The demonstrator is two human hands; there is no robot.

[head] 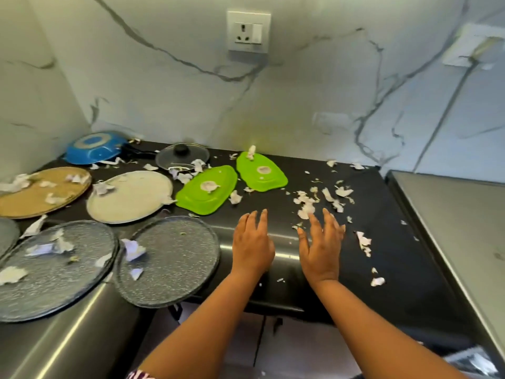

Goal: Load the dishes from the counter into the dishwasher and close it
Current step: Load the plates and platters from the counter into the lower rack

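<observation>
1. Head view shows both hands empty. The left hand and right hand lie palm-down over the glossy black counter, fingers straight and slightly spread, gripping nothing.
2. Just left of the left hand sits a speckled grey round plate. Its near rim seems to overhang the counter's front edge, so a careless wrist could tip it to the floor.
3. Further left, a second speckled grey plate lies rim to rim with it; whether they touch is unclear. Lifting one may drag the other.
4. Torn white paper scraps lie by the right hand's fingertips and on most dishes. Loaded unshaken, they would likely clog the dishwasher, which is not in view.
5. Ahead of the left hand lie two bright green plastic lids, light and likely to slide on the slick top.
6. Farthest off, to the left, are a beige round plate, a glass pan lid with black knob and an upturned blue pan. Reaching them across nearer dishes risks knocking those.
</observation>
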